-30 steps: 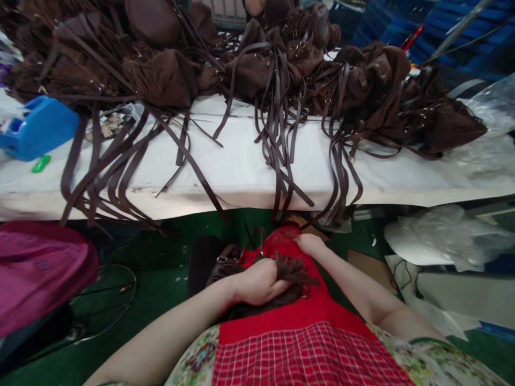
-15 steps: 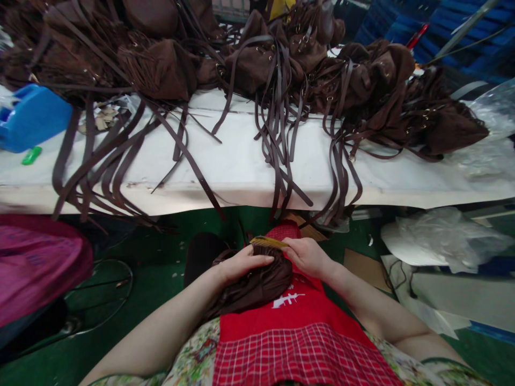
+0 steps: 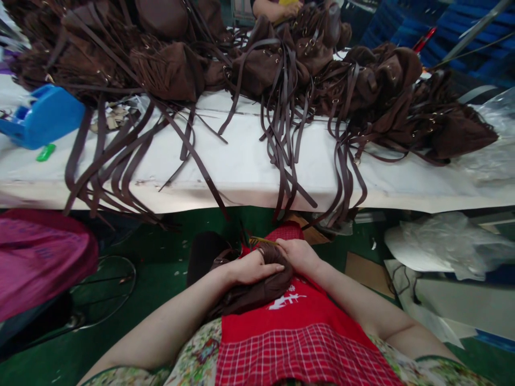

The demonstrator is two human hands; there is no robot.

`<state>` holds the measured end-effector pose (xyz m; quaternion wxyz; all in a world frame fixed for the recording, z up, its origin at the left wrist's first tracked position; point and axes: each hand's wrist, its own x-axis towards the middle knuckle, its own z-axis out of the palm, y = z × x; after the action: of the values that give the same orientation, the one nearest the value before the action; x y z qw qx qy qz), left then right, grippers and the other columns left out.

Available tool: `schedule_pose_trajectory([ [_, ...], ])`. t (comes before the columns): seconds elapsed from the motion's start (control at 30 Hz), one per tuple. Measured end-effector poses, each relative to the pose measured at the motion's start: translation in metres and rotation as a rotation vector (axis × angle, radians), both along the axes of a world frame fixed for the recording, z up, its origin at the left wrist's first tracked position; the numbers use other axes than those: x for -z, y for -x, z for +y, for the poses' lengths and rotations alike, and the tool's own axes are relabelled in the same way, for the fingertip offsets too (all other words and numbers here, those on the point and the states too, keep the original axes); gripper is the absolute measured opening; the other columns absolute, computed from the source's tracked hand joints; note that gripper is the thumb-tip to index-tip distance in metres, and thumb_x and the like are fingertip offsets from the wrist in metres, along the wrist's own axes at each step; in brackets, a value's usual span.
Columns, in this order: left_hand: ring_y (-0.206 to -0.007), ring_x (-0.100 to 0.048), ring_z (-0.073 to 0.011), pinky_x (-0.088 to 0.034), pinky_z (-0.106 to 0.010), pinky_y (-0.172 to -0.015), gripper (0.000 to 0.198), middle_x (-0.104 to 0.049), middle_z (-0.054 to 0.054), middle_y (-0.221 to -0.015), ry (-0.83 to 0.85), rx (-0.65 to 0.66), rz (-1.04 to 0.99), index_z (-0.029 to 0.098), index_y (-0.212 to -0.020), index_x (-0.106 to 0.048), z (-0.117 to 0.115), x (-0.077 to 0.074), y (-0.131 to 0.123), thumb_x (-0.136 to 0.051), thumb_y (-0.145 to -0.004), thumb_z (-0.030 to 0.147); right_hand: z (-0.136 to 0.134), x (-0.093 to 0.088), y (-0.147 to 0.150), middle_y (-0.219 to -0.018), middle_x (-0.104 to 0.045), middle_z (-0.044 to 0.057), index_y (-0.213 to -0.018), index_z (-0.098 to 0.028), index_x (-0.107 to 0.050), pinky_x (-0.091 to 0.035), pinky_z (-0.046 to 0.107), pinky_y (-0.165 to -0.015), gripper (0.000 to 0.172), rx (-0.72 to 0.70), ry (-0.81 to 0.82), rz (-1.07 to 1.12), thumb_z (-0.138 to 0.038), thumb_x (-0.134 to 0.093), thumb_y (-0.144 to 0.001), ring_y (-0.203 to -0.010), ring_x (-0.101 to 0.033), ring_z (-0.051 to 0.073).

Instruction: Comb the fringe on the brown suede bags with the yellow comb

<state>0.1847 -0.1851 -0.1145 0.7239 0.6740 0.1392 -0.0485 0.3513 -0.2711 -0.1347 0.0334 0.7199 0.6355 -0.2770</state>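
Note:
A dark brown bag (image 3: 257, 292) lies bunched in my lap over the red apron (image 3: 257, 327). My left hand (image 3: 250, 267) grips the bag from above, thumb stretched along its gathered top. In my right hand (image 3: 298, 255), the fingers are closed on the end of a yellow comb (image 3: 260, 240). The comb points left across the far side of the bag, its teeth partly showing at the left end. The fingertips of both hands are mostly hidden.
A white table (image 3: 241, 177) stands ahead, piled with brown fringed bags (image 3: 169, 69); straps hang over its edge. At left are a blue tape dispenser (image 3: 52, 115), a green object (image 3: 46, 153) and a pink-covered seat (image 3: 44, 262). Clear plastic (image 3: 454, 241) sits at right. Another person's arm (image 3: 273, 9) shows behind.
My right hand and the comb have shifted slightly and the comb now shows more edge-on. My left hand stays on the bag. The view has moved a little; another person's arm has appeared at the back.

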Motion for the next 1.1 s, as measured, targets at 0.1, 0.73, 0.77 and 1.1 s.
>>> schedule_pose_trajectory([
  [0.1, -0.094, -0.060, -0.0209, -0.047, -0.029, -0.088, 0.036, -0.068, -0.008, -0.103, 0.037, 0.153, -0.078, 0.013, -0.105, -0.066, -0.004, -0.013, -0.001, -0.055, -0.084, 0.041, 0.002, 0.024, -0.013, -0.084, -0.069, 0.008, -0.094, -0.019, -0.061, -0.040, 0.026, -0.066, 0.039, 0.115, 0.074, -0.019, -0.046, -0.033, -0.095, -0.080, -0.064, 0.021],
  [0.73, -0.096, -0.061, -0.0226, -0.046, -0.032, -0.090, 0.044, -0.069, -0.007, -0.102, 0.168, -0.042, 0.053, 0.013, -0.104, -0.067, -0.001, -0.007, -0.002, -0.062, -0.077, 0.048, -0.022, -0.018, -0.005, -0.077, -0.067, 0.004, -0.088, -0.021, -0.059, -0.034, 0.025, -0.059, 0.037, -0.063, -0.085, 0.101, -0.041, -0.030, -0.097, -0.069, -0.061, 0.016],
  [0.77, -0.094, -0.061, -0.0222, -0.046, -0.031, -0.089, 0.044, -0.070, -0.007, -0.098, 0.164, -0.045, 0.048, 0.013, -0.103, -0.067, -0.001, -0.007, -0.001, -0.061, -0.078, 0.049, -0.020, -0.011, -0.005, -0.078, -0.068, 0.004, -0.087, -0.021, -0.060, -0.034, 0.025, -0.059, 0.036, -0.051, -0.036, 0.081, -0.042, -0.032, -0.097, -0.071, -0.062, 0.016],
  [1.1, -0.067, -0.053, -0.0162, -0.045, -0.027, -0.071, 0.033, -0.059, 0.000, -0.067, 0.009, -0.057, 0.129, 0.015, -0.072, -0.063, 0.000, -0.019, 0.004, -0.058, -0.080, 0.047, 0.001, 0.028, -0.028, -0.090, -0.069, 0.012, -0.094, -0.017, -0.061, -0.041, 0.030, -0.069, 0.036, 0.182, 0.053, -0.096, -0.041, -0.035, -0.095, -0.084, -0.064, 0.023],
])
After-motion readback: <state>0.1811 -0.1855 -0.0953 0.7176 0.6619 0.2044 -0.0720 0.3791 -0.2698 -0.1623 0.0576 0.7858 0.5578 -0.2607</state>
